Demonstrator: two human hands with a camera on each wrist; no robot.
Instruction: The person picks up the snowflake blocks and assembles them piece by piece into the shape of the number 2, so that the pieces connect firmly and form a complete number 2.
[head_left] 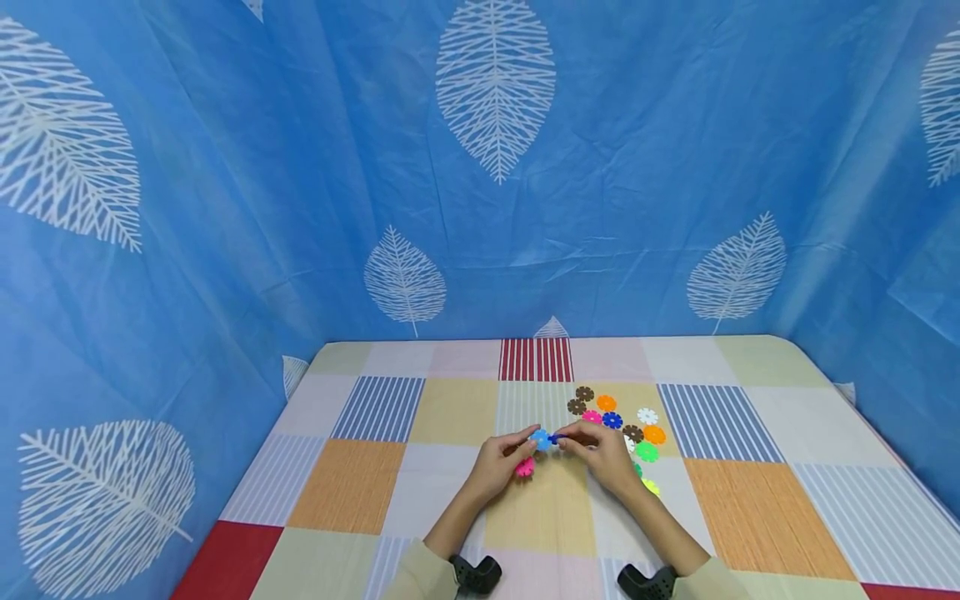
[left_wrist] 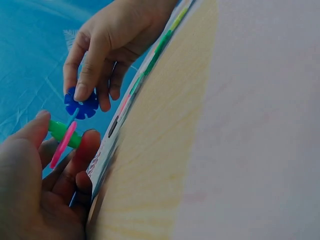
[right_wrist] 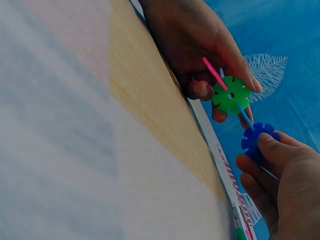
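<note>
My left hand (head_left: 495, 465) holds a small cluster of notched plastic snowflake discs. The cluster has a green disc (right_wrist: 235, 86), a pink disc (left_wrist: 63, 146) and a light blue disc (head_left: 541, 437), slotted together at angles. To its right, my right hand (head_left: 609, 457) pinches a dark blue disc (left_wrist: 84, 107) between thumb and fingers. In the right wrist view the dark blue disc (right_wrist: 251, 142) meets the edge of the light blue one. Whether their slots have engaged I cannot tell.
Loose discs lie right of and beyond my hands: brown (head_left: 585, 393), orange (head_left: 655, 434), white (head_left: 647, 415), green (head_left: 647, 452) and other colours. A patchwork-patterned cloth (head_left: 356, 483) covers the table. Blue leaf-print curtains (head_left: 600, 167) stand behind and at the sides.
</note>
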